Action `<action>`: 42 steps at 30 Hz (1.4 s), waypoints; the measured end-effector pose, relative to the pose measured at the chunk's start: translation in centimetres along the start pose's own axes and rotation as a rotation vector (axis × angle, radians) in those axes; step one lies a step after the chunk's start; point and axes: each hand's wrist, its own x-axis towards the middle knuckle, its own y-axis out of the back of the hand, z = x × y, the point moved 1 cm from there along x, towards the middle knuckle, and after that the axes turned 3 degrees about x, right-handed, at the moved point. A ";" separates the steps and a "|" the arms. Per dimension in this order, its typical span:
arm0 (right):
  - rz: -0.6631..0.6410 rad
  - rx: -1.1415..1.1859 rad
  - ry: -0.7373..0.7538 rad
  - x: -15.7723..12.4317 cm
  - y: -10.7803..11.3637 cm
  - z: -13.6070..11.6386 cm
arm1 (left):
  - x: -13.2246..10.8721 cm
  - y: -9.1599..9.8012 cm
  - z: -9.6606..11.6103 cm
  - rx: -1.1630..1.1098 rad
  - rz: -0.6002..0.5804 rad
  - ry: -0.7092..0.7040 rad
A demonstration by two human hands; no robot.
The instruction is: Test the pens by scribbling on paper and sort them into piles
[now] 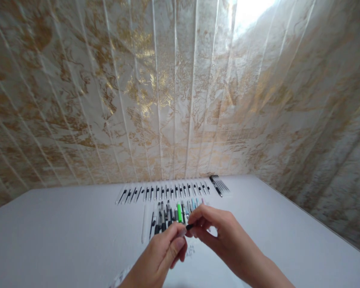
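My left hand (171,245) is closed, its thumb and fingers pinching what looks like the clear part of a pen. My right hand (214,225) meets it from the right, its thumb and index finger closed on a short black pen piece (189,227). The two hands nearly touch at this piece, and the fingers hide most of the pen. Just behind them lies a group of pens and pen parts, among them a bright green one (179,213) and black-gripped pens (163,226). Some small dark bits (191,251) lie below the hands.
Along the back of the white table (63,232) runs a row of slim clear pieces with black parts (162,193). A black pen (216,187) and several thin refills (223,185) lie at the back right. A gold-patterned curtain (156,100) hangs behind the table.
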 end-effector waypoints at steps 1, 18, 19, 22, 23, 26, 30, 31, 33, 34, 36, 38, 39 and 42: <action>-0.018 -0.008 0.002 -0.1 -0.1 -0.1 | 0.0 0.1 0.0 0.026 -0.014 -0.003; -0.185 0.266 -0.082 -0.3 0.4 -0.9 | -0.1 1.2 1.4 -0.143 -0.192 0.052; -0.195 0.334 -0.071 -0.2 0.4 -0.8 | -0.1 1.4 1.6 -0.206 -0.213 0.070; -0.192 0.375 -0.039 -0.1 0.3 -0.7 | -0.1 1.7 1.8 -0.349 -0.292 0.139; -0.177 0.325 -0.030 -0.1 0.3 -0.6 | -0.1 1.8 1.7 -0.384 -0.309 0.165; -0.163 0.119 -0.005 -0.1 0.2 -0.5 | 0.0 1.8 1.0 -0.412 -0.310 0.216; -0.204 0.009 -0.006 -0.2 0.1 -0.6 | 0.2 1.8 0.4 -0.375 -0.296 0.174; -0.210 0.015 -0.010 -0.2 0.1 -0.6 | 0.2 1.8 0.4 -0.358 -0.289 0.160; -0.215 0.056 -0.003 -0.2 0.1 -0.6 | 0.1 1.8 0.6 -0.331 -0.271 0.146; -0.213 0.081 0.006 -0.1 0.1 -0.6 | 0.1 1.8 0.8 -0.335 -0.268 0.142; -0.209 0.137 0.024 -0.2 0.0 -0.7 | 0.0 1.8 1.0 -0.371 -0.279 0.140; -0.216 0.189 0.030 -0.2 0.0 -0.7 | -0.1 1.8 1.1 -0.390 -0.297 0.133; -0.222 0.207 0.028 -0.3 -0.1 -0.8 | -0.1 1.7 1.1 -0.382 -0.303 0.130; -0.230 0.224 0.019 -0.2 -0.3 -0.7 | 0.0 1.8 1.2 -0.335 -0.298 0.126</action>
